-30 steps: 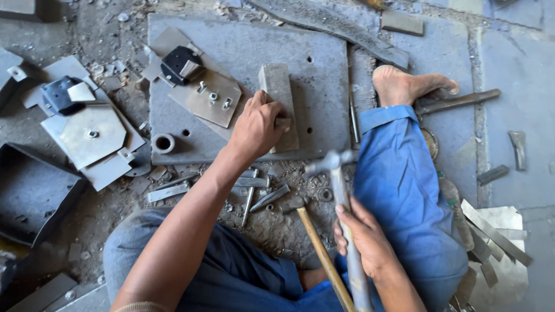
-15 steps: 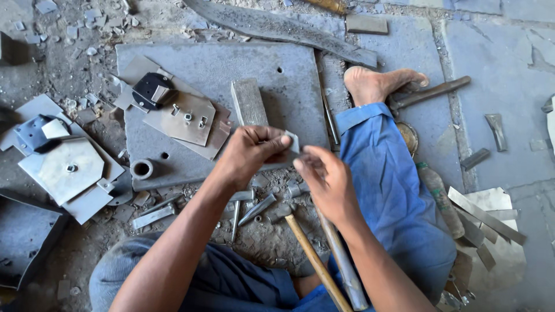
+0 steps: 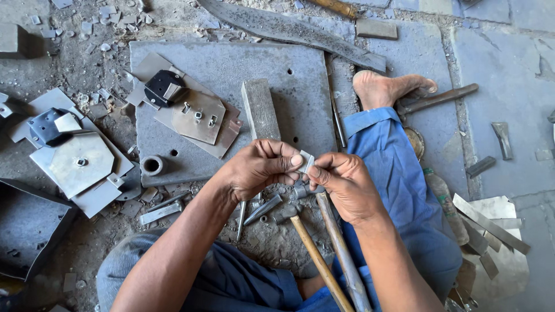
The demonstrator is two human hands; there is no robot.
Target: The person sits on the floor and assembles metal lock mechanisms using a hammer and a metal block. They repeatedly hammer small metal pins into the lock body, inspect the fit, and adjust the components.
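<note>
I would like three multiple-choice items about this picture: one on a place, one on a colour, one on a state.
1. Where does the grey bar lie?
A. on the big plate
B. in a hand
C. across the foot

2. What colour are the trousers?
A. red
B. blue
C. white

3. How is the small metal piece held?
A. it lies loose on the floor
B. the left hand alone grips it
C. both hands pinch it

Answers:
1 A, the bar rests flat on the plate, above the hands.
2 B, the cloth over the bent leg is blue.
3 C, fingertips of the left hand and the right hand meet on the piece.
</note>
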